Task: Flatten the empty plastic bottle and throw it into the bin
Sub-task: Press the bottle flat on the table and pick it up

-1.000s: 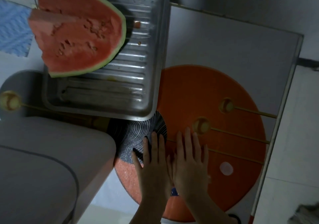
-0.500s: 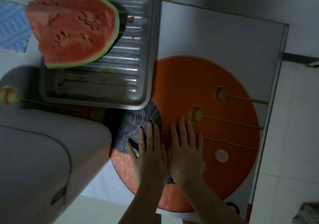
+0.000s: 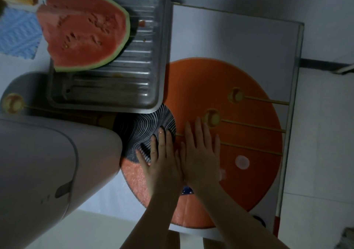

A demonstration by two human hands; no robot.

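Nearby, both hands, left [image 3: 164,164] and right [image 3: 201,162], press flat with fingers extended on the orange mat [image 3: 239,80], bottle [image 3: 186,190] mostly hidden beneath.

Plastic bottle [image 3: 186,190] lies mostly hidden under flat palms, blue bit showing

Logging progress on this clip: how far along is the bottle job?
Done: nothing confirmed. In hand: the left hand and right hand press flat, side by side, on the orange board; only a blue bit at the wrists and a clear edge show, likely the bottle. Left: finishing the flattening and binning it; no bin is identifiable.
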